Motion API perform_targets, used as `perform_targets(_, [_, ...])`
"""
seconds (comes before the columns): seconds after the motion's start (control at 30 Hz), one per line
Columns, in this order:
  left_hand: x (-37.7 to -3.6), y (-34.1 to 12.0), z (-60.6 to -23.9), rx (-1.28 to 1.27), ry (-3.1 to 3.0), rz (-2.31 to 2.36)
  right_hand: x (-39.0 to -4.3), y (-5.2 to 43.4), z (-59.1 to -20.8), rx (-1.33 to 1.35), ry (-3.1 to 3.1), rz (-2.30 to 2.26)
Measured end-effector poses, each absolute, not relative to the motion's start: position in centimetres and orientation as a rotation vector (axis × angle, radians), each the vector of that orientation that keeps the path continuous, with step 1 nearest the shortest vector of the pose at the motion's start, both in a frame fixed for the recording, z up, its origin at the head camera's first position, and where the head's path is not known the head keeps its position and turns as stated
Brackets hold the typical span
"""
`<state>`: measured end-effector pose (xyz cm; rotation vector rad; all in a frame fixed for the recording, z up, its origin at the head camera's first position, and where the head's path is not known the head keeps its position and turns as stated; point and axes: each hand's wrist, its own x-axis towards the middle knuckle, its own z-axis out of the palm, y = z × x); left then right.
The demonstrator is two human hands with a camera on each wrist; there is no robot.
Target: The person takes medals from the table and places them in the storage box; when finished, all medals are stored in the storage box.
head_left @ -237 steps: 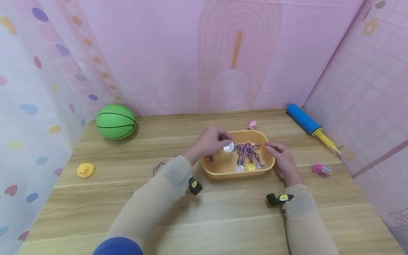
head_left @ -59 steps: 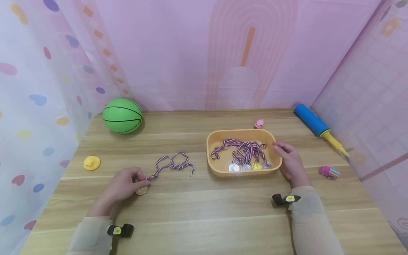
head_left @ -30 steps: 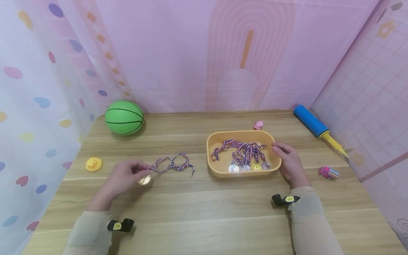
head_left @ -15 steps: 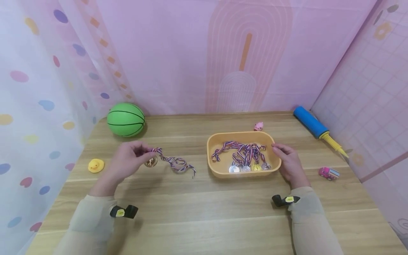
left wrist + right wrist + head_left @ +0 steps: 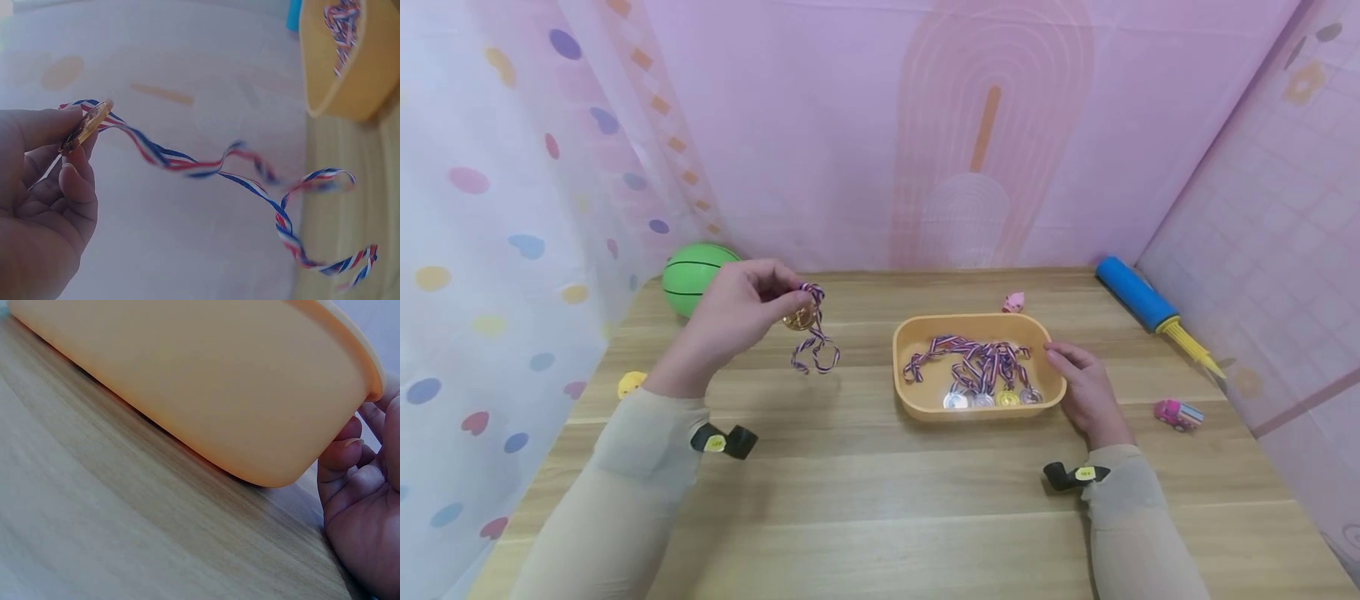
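the left hand (image 5: 741, 310) was raised above the table's (image 5: 880, 500) far left part, its fingers pinched on a gold medal (image 5: 800, 318), whose striped ribbon (image 5: 814, 350) dangled free of the wood. in the left wrist view the medal (image 5: 87, 124) sat edge-on between thumb and fingertips and the ribbon (image 5: 250, 181) trailed off toward the tray.

the right hand (image 5: 1086, 387) lay against the right end of the yellow tray (image 5: 917, 404), which stood a little right of the table's middle; its fingers were curled on the tray's rim and wall, as the right wrist view also showed (image 5: 356, 487).

four medals (image 5: 988, 398) already lay in a row along the tray's near wall with their ribbons heaped behind them. judging by that, most of the work looked done: only the medal in the left hand was outside the tray, lifted but not yet over it.

a green ball (image 5: 688, 275) stood at the far left corner, a yellow duck (image 5: 631, 383) near the left edge, a blue pump (image 5: 1138, 296) and a small pink car (image 5: 1178, 413) along the right edge.
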<state>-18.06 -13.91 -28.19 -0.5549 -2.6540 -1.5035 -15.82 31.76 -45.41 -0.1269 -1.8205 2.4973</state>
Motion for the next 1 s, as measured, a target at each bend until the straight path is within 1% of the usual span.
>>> perform_targets(0.27, [-19.3,-9.9,-25.3,-0.698,-2.565,-1.589,-15.8,31.8,-45.4,-0.086,-1.804,2.504])
perform_targets(0.5, [-20.3,-5.8,-24.7,-0.837,-2.432,-1.767,-15.7,31.7,-45.1,-0.091,-1.821,2.495])
perform_targets(0.67, [-21.0,-3.1,-25.2,-0.889,-2.405,-1.839,-15.6,31.4,-45.4,-0.1,-1.814,2.509])
perform_targets(0.83, [-21.7,-1.5,-26.5,-0.899,-2.402,-1.887,-15.7,31.1,-45.6,-0.111,-1.815,2.513])
perform_targets(1.0, [-22.5,-1.0,-28.6,-0.81,-2.469,-1.861,-15.7,31.0,-45.5,-0.112,-1.842,2.482])
